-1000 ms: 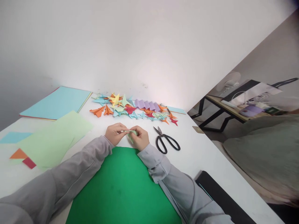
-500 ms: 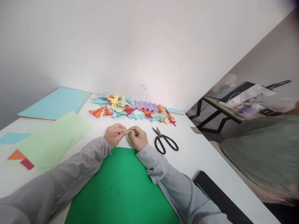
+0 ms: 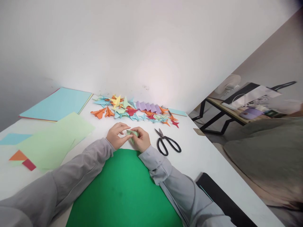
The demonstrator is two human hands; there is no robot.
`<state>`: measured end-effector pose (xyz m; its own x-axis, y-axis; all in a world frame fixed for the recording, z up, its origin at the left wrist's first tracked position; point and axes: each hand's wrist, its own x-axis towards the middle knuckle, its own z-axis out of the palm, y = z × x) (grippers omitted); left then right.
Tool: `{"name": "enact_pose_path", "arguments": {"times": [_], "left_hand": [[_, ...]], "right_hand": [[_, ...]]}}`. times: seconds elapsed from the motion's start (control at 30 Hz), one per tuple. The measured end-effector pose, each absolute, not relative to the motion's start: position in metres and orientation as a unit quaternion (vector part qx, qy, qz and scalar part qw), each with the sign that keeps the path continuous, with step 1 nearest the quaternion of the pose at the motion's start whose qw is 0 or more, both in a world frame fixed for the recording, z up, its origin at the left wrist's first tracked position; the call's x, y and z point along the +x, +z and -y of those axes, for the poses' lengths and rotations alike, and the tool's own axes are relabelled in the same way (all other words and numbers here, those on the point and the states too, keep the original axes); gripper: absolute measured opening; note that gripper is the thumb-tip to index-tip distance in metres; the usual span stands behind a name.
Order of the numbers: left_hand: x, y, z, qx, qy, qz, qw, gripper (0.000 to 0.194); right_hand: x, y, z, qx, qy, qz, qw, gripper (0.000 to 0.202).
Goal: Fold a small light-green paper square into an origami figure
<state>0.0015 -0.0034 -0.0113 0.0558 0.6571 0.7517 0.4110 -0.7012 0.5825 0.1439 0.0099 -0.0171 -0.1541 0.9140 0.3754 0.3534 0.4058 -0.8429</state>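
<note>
I could make out the small folded paper [image 3: 130,131], pale green, one pointed corner hanging down, just past the twelve o'clock edge of the green sheet [image 3: 123,189]. At its three o'clock, I had the right hand [image 3: 142,140] pinched on it, thumb against fingers. At nine o'clock, the left hand [image 3: 115,135] had its thumb tip at the paper and its index finger spread apart. The forearms angled in from seven and five o'clock.
</note>
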Motion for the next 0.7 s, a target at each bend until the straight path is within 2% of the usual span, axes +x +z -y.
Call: {"name": "enact_pose_path", "arguments": {"times": [0.23,0.47,0.7], "left_hand": [[0.0005,-0.0159,-0.0013,0.724,0.580,-0.357,0.108,0.008],[0.0004,-0.0122,-0.0002,0.708,0.595,-0.359,0.127,0.009],[0.0028,-0.0090,0.0033,0.702,0.591,-0.367,0.151,0.007]], "right_hand": [[0.1447,-0.0170,-0.0068,-0.427,0.285,0.729,0.452,0.015],[0.1471,-0.0224,-0.0098,-0.380,0.411,0.684,0.468,0.016],[0.1464,-0.0218,-0.0101,-0.372,0.448,0.662,0.472,0.014]]}}
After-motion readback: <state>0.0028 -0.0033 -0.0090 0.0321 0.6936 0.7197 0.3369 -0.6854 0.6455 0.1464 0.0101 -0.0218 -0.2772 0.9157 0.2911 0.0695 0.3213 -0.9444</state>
